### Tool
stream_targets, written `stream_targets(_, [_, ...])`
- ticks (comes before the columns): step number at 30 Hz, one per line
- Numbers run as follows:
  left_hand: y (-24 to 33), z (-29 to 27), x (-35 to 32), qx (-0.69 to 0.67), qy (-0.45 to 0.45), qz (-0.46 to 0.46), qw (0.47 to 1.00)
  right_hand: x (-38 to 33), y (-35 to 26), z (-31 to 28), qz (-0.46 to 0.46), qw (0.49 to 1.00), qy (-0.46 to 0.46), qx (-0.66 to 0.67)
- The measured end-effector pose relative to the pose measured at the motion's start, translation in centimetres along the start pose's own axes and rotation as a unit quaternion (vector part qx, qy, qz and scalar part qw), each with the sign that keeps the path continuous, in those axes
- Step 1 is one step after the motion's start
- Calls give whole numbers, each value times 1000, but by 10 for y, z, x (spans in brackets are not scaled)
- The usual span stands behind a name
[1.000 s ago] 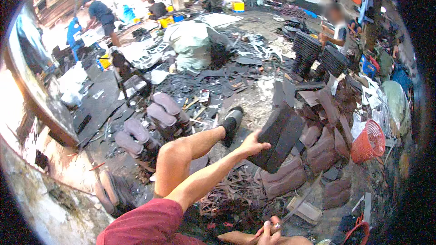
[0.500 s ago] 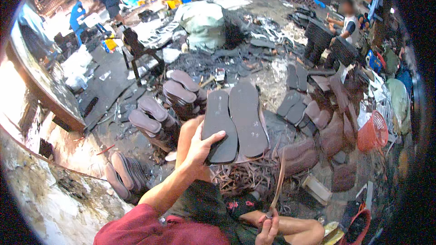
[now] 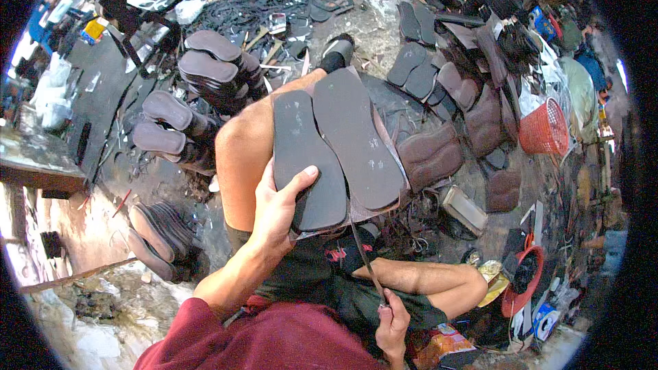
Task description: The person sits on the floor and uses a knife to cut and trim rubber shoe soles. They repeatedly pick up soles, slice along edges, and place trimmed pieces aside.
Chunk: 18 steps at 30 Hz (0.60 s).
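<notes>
My left hand (image 3: pixel 274 209) grips a pair of dark grey shoe soles (image 3: pixel 358 144), thumb on the face of the left one and fingers behind. The soles lie side by side on a thin sheet (image 3: pixel 389 142), whose brownish margin shows past the right sole. They are held tilted above my lap. Low on the right, my right hand (image 3: pixel 392 322) is closed around the handle of a long, narrow knife (image 3: pixel 368 264). Its blade points up and left, and its tip meets the soles' lower edge near the gap between them. Whether it cuts in there I cannot tell.
Stacks of soles stand to the left (image 3: pixel 164 127), and more dark sole pieces (image 3: pixel 428 154) lie on the right. A red plastic basket (image 3: pixel 545 127) stands farther right. Near my bent knee are a pale block (image 3: pixel 465 211) and a red-rimmed container (image 3: pixel 524 281). Scraps litter the floor.
The view has tipped downward. The knife has swung left, from beside the soles to their lower edge. My left hand keeps its hold on the soles.
</notes>
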<state>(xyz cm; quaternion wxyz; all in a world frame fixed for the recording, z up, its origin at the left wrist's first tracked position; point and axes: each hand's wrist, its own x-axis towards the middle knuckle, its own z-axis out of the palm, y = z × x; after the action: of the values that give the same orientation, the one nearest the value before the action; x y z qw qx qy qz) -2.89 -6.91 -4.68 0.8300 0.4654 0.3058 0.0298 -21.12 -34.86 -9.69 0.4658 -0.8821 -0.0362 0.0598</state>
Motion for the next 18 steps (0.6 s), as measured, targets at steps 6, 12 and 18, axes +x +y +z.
stream_targets(6, [-10,-2,2,37,24,41,998,33,-19,36,31,999,23,2])
stream_targets(12, [-15,-9,2,71,14,32,997,78,-14,66,-2,999,33,3])
stream_targets(18, [-14,-18,-5,116,-14,31,993,121,-9,71,-70,997,9,31])
